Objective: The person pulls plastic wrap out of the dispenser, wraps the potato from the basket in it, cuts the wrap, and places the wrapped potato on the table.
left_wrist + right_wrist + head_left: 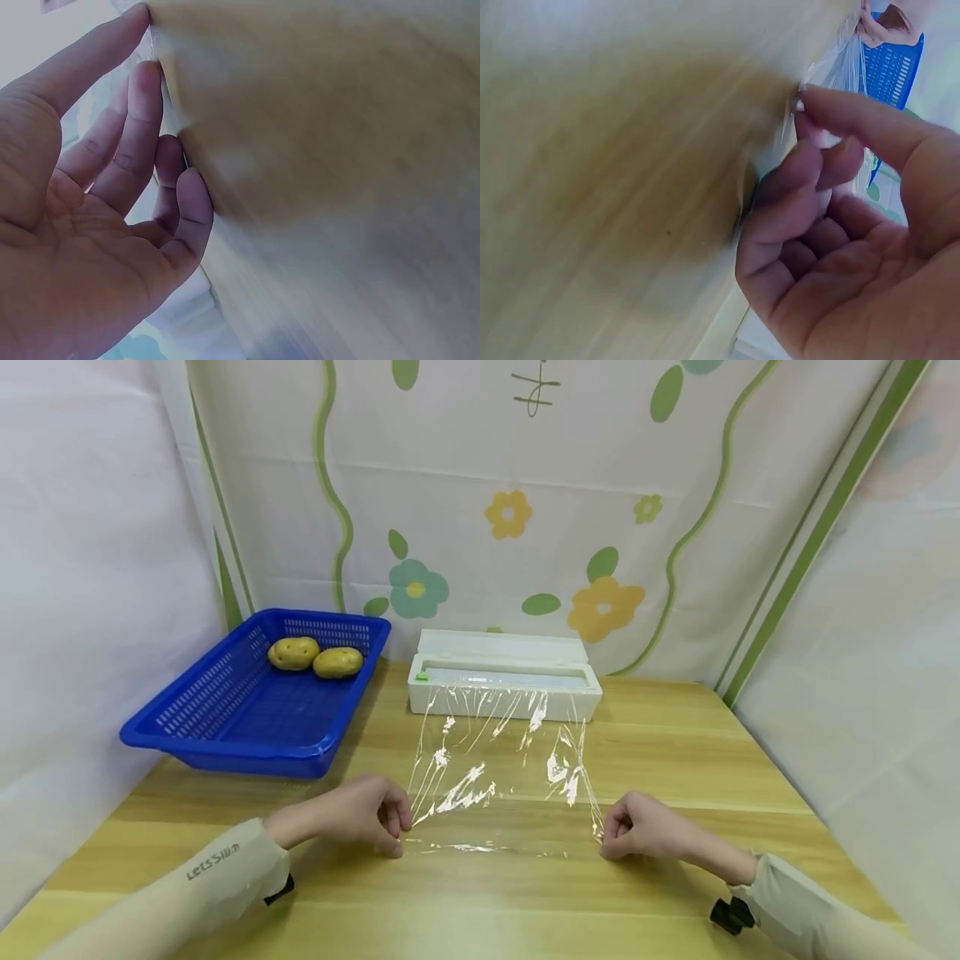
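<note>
A sheet of cling film [498, 777] stretches from a long white box [506, 700] toward me over the wooden table, creased and glinting. At its near left corner my left hand [367, 814] holds the film with thumb and fingertips, low over the tabletop. Its thumb and bent fingers also show in the left wrist view, right at the table surface. My right hand [651, 831] pinches the near right corner between thumb and forefinger, the other fingers curled under. In the right wrist view the film runs from those fingertips toward the left hand [889, 24].
A blue plastic basket [262, 747] stands at the left of the table [480, 918], with two potatoes, one potato [294, 653] beside another potato [338, 662]. The white box's lid [502, 646] is raised at the back. Flower-printed curtains [465, 468] enclose the table's back and sides.
</note>
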Demonstrator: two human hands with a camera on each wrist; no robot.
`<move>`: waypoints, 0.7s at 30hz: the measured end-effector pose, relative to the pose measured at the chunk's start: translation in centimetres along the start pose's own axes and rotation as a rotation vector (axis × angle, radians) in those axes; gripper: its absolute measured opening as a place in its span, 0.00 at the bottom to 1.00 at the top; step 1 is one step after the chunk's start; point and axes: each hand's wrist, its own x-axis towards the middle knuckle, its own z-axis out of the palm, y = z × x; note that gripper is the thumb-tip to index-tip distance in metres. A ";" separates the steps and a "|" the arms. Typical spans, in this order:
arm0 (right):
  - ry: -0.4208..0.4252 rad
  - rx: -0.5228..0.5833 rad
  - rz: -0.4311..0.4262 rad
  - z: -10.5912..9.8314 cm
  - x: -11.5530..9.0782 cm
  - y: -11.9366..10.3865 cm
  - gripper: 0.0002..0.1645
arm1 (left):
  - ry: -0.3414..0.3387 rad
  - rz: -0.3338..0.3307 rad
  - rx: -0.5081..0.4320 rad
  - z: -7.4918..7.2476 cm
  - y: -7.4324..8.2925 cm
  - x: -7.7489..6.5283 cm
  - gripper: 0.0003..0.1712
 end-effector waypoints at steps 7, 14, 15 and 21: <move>0.029 -0.044 0.001 -0.3 -0.1 0.1 0.07 | 0.017 0.017 0.020 0.1 -0.1 0.1 0.14; 0.031 -0.108 -0.012 -0.4 0.1 0.2 0.06 | 0.015 -0.005 0.039 0.3 0.0 -0.2 0.14; 0.030 -0.113 -0.009 -0.5 0.1 0.3 0.06 | 0.013 -0.004 0.043 0.3 0.1 -0.3 0.14; 0.022 -0.139 -0.009 -0.6 0.2 0.2 0.06 | 0.013 0.006 0.064 0.2 0.4 -0.1 0.14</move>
